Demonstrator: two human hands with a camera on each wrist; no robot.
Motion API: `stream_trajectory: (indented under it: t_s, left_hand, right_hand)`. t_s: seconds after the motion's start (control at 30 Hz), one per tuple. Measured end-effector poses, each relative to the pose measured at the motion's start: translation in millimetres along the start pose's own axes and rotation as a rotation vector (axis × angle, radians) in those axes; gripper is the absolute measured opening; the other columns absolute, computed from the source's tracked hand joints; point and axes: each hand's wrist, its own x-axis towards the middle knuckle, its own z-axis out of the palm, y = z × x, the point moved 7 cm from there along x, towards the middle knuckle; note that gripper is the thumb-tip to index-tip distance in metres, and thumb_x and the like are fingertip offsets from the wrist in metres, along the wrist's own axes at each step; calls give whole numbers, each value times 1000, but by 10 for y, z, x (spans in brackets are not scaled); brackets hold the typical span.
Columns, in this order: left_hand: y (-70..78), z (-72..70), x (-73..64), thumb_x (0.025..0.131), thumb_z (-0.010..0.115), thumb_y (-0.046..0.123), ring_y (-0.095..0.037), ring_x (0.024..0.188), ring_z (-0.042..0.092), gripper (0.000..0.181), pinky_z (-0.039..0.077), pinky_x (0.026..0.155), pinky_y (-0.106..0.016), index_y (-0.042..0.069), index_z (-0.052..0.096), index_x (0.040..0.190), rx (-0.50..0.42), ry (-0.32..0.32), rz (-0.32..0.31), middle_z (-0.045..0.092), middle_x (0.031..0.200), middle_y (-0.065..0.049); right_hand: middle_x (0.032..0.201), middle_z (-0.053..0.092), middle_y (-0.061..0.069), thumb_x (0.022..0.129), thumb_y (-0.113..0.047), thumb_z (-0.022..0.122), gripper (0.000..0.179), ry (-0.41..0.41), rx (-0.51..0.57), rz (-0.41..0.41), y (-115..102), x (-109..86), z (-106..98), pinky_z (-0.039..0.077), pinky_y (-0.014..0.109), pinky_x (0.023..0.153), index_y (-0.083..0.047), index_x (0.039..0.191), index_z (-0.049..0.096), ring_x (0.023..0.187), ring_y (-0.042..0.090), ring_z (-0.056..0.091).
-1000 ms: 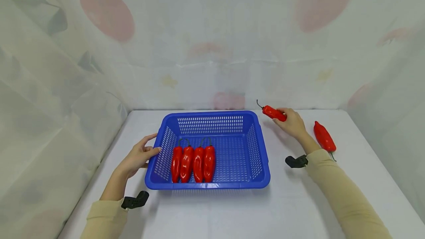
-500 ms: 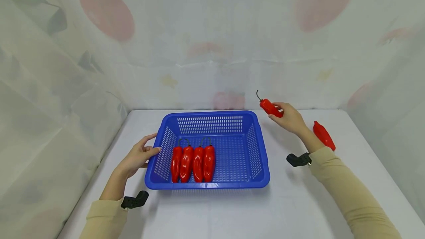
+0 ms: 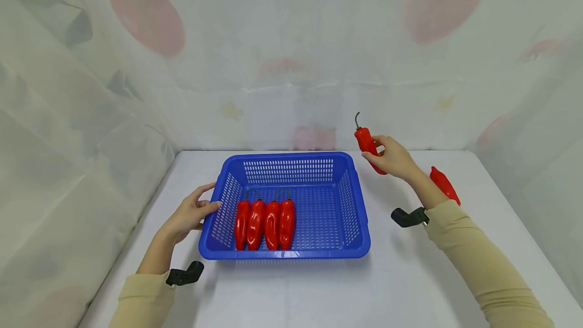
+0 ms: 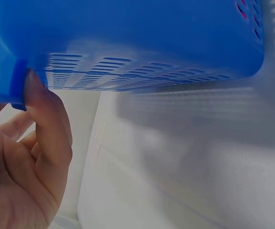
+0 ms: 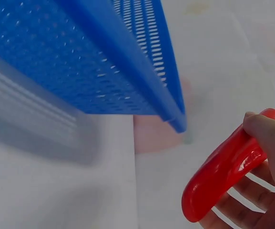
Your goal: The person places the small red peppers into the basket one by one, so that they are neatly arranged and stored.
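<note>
My left hand [image 3: 188, 218] pinches the left rim of a blue plastic basket [image 3: 291, 255], with fingers and thumb at the edge, as the left wrist view shows. Inside the basket, several red chili peppers [image 3: 272, 224] lie side by side on its left half, green stems pointing to the back. Beyond the basket's back right corner, my right hand [image 3: 394, 159] holds another red chili pepper [image 3: 366, 141] between thumb and fingers, its curved stem up. In the right wrist view this pepper [image 5: 223, 167] appears glossy and tilted, beside the basket's side wall.
One more red chili pepper [image 3: 443, 183] lies on the white table [image 3: 291, 297] at the right, partly covered by the right forearm. Pale printed curtains [image 3: 291, 65] enclose the back and sides. Both wrists carry a black camera mount [image 3: 410, 217].
My right hand has raised the chili pepper and turned it from lying slanted to nearly upright, stem on top. My left hand and the basket have stayed put.
</note>
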Motion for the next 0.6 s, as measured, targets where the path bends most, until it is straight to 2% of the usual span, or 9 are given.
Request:
stream_trajectory:
  t_s: [0.17,0.37,0.6]
  left_hand:
    - [-1,3,2,88,61,31,-26,77,66,74,56,66,-46,22,18,147,0,2,-2,57,95,-21]
    - [3,0,-9,89,61,31,-26,77,66,74,56,65,-46,22,17,147,7,8,-5,57,97,-21]
    - [5,-2,-11,89,60,30,-26,77,66,74,56,65,-46,23,16,148,1,7,-8,57,98,-22]
  right_hand:
    - [122,52,22,88,-38,58,63,-47,53,26,-106,-8,1,54,46,76,3,132,40,96,36,58]
    - [124,49,23,88,-38,58,65,-105,113,60,-219,-21,28,54,46,79,0,135,35,100,37,57]
    - [126,46,24,87,-35,61,72,-150,220,73,-361,-3,104,56,43,72,-4,142,24,100,37,58]
